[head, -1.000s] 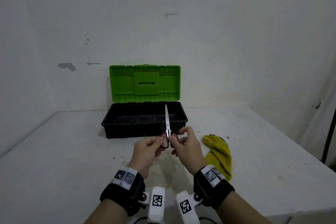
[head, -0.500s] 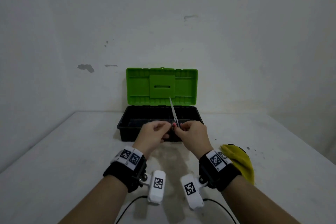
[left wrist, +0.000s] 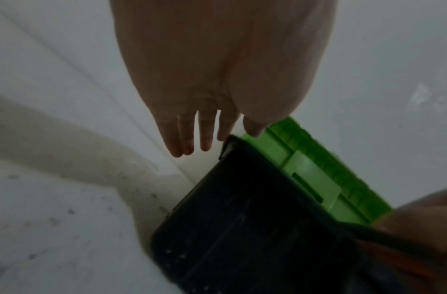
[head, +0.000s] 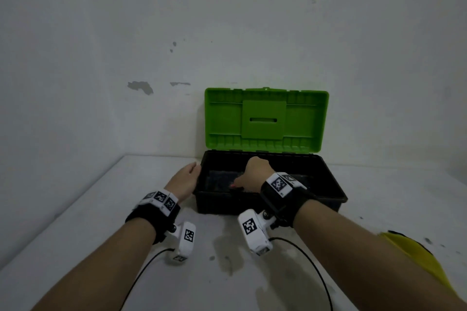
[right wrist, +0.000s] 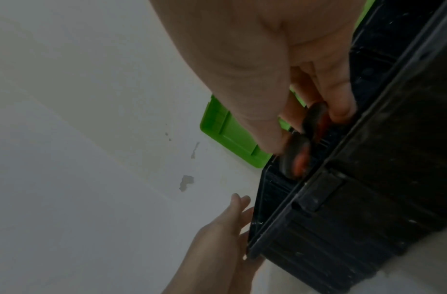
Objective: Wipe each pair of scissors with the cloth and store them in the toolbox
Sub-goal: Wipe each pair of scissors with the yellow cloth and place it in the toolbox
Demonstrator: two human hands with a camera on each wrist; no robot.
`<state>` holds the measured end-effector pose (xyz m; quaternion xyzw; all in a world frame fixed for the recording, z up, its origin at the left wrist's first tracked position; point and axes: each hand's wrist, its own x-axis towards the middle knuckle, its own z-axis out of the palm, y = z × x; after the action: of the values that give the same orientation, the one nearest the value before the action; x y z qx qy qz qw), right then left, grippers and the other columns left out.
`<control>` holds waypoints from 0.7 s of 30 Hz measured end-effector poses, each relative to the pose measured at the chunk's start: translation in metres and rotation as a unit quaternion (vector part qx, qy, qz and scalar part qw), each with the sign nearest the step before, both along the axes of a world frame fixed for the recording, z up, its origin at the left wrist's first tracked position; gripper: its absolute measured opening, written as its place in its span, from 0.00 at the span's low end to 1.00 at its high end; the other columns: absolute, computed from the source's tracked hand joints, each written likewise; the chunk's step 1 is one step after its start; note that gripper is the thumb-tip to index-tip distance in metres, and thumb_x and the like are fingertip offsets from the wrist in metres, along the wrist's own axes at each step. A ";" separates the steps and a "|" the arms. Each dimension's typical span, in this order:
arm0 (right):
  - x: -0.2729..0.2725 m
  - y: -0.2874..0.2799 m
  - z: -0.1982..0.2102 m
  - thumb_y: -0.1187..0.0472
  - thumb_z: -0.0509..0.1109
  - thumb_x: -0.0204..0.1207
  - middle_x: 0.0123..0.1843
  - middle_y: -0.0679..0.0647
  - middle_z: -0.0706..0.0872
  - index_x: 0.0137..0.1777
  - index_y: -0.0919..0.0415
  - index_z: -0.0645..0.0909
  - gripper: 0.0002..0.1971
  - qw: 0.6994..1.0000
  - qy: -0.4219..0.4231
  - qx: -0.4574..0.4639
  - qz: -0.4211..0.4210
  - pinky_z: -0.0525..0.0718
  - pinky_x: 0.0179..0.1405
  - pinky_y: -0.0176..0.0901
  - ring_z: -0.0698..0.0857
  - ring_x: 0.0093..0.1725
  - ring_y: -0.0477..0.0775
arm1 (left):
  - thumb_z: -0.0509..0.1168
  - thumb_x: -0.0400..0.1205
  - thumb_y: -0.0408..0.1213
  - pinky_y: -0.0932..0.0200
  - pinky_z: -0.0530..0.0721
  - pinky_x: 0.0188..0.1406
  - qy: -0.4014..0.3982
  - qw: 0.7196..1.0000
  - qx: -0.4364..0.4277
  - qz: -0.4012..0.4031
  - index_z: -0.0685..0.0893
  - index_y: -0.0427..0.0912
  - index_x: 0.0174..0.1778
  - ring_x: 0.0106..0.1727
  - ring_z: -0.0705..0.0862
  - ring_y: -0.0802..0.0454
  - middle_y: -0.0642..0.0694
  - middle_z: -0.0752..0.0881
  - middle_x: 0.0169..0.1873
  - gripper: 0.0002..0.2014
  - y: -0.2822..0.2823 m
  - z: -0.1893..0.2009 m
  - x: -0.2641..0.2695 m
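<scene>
The step in hand looks like storing: the right hand (head: 253, 176) reaches down inside the open black toolbox (head: 336, 190), its fingers (right wrist: 339, 103) curled round the dark red-and-black handles of the scissors (right wrist: 301, 145), which sit low in the tray just behind the front wall; the blades are hidden. The left hand (head: 184, 180) is flat, fingers straight and apart, against the outside of the box's left end wall, seemingly steadying it. The toolbox stands at the far edge of the worktop (head: 88, 222) with its green lid (head: 265, 118) upright against the wall. The yellow cloth (head: 417, 257) lies toward the near right corner, partly hidden by the right forearm. Next the scissors need laying flat on the tray floor, the fingers slipped free and the hand lifted clear of the rim.
</scene>
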<state>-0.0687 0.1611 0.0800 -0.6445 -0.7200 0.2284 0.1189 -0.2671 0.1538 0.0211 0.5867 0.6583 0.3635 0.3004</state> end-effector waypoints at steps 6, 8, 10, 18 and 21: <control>-0.022 0.024 0.010 0.56 0.84 0.67 0.40 0.60 0.85 0.34 0.66 0.77 0.19 0.997 -0.066 0.034 0.014 0.85 0.36 0.43 0.86 0.39 0.58 | 0.50 0.92 0.52 0.55 0.79 0.63 -0.136 0.990 -0.029 -0.001 0.86 0.42 0.66 0.62 0.84 0.49 0.44 0.87 0.62 0.24 0.024 -0.029 0.001; -0.026 0.027 0.008 0.56 0.84 0.67 0.38 0.59 0.84 0.39 0.67 0.80 0.18 0.993 -0.110 0.025 0.034 0.87 0.37 0.45 0.86 0.39 0.57 | 0.50 0.92 0.52 0.57 0.80 0.56 -0.148 0.989 -0.027 -0.007 0.86 0.43 0.67 0.60 0.85 0.51 0.45 0.87 0.61 0.24 0.026 -0.031 -0.002; -0.027 0.029 0.003 0.59 0.81 0.71 0.32 0.56 0.81 0.39 0.66 0.80 0.14 0.987 -0.150 0.024 0.057 0.84 0.30 0.44 0.83 0.33 0.56 | 0.50 0.92 0.52 0.56 0.81 0.58 -0.144 0.989 -0.025 -0.016 0.85 0.44 0.68 0.62 0.84 0.51 0.46 0.87 0.62 0.23 0.026 -0.030 -0.005; -0.031 0.045 -0.011 0.58 0.70 0.81 0.29 0.54 0.74 0.31 0.63 0.71 0.19 0.976 -0.206 -0.008 0.073 0.72 0.23 0.40 0.74 0.27 0.52 | 0.50 0.92 0.51 0.51 0.72 0.78 -0.133 0.991 -0.020 -0.017 0.83 0.45 0.70 0.69 0.80 0.51 0.50 0.82 0.67 0.21 0.022 -0.028 -0.006; -0.032 0.048 -0.013 0.55 0.74 0.78 0.32 0.55 0.80 0.32 0.62 0.75 0.17 0.981 -0.178 0.002 0.071 0.82 0.36 0.44 0.83 0.38 0.57 | 0.50 0.92 0.51 0.46 0.75 0.77 -0.141 0.990 -0.020 -0.025 0.85 0.45 0.67 0.67 0.83 0.50 0.46 0.86 0.66 0.22 0.025 -0.033 -0.007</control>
<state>-0.1010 0.2093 0.0673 -0.6219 -0.7740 0.1164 -0.0264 -0.2743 0.1789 -0.0116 0.5399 0.6018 0.4213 0.4109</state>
